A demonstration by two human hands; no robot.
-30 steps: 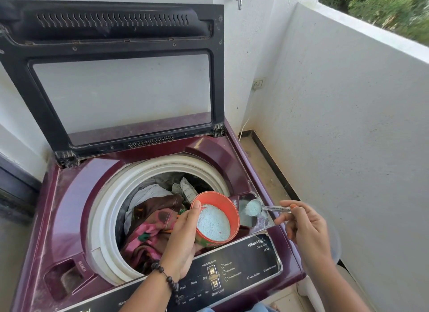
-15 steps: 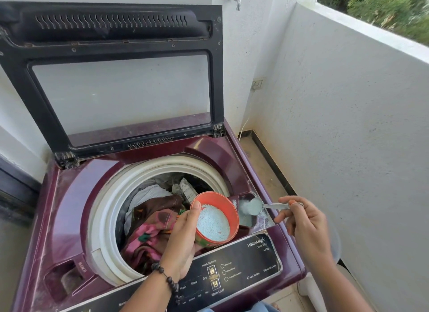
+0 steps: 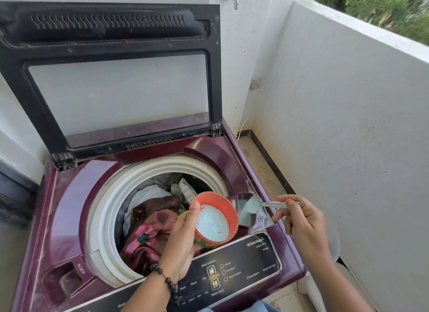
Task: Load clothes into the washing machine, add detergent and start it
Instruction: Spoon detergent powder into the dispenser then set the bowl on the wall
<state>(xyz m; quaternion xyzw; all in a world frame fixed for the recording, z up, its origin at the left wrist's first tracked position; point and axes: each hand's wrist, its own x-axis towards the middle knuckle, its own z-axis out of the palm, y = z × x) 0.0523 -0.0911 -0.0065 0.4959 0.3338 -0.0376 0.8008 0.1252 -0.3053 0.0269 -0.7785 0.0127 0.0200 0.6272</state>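
Left hand (image 3: 180, 244) grips tub (image 3: 214, 220) of powder (image 3: 212, 224); right hand (image 3: 304, 221) pinches spoon (image 3: 264, 204), tipped over tray (image 3: 249, 215) between hands; clothes (image 3: 153, 218) beyond left hand

Just one view here, head-mounted and wide-angle, looking forward and down from right over the front of the washing machine (image 3: 69, 218). It's close in, with the raised lid (image 3: 111, 74) filling the top left and the balcony wall (image 3: 348, 125) running off to the right.
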